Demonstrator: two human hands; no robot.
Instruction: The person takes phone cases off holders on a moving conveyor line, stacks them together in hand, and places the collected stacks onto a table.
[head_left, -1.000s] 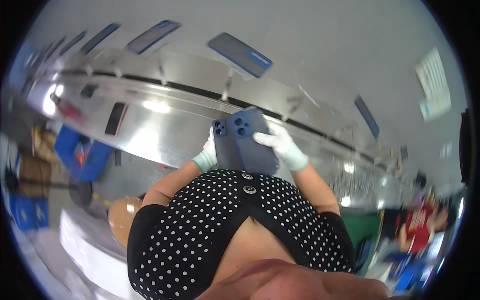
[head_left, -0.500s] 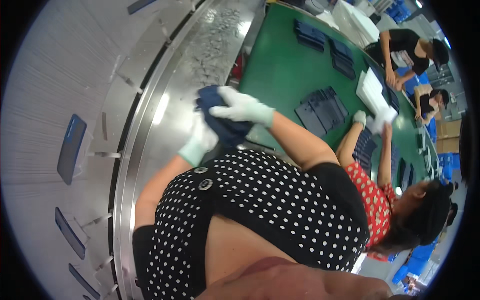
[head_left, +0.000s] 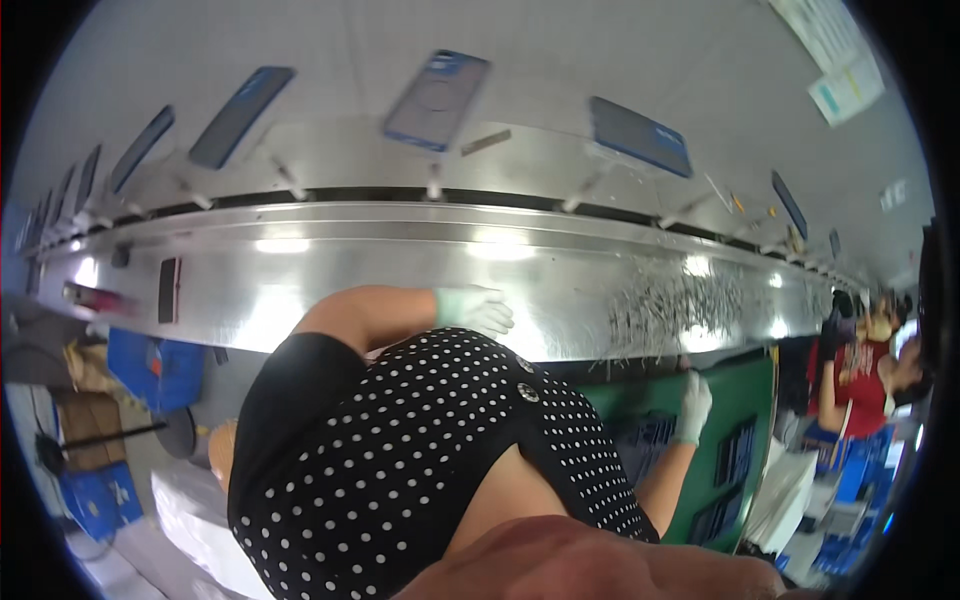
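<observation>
My left hand, in a white glove with a pale green cuff, is over the steel ledge in front of my body. Its fingers are loosely stretched and nothing shows in them. To the right, my right hand, gloved the same way, is above the green table close to the ledge's edge. That hand appears open, with no object visible in it. Dark blue phone-case-like panels lie beside it, partly hidden by my body. More dark panels lie farther right.
Blue phone-shaped panels, such as this one, stand on pegs along a line behind the ledge. Clear scraps litter the ledge; a dark flat piece lies left. Blue crates stand left. A person in red is far right.
My body and view have turned left toward the peg line. Both hands have let go of the dark blue stack and moved apart, the right one over the green table.
</observation>
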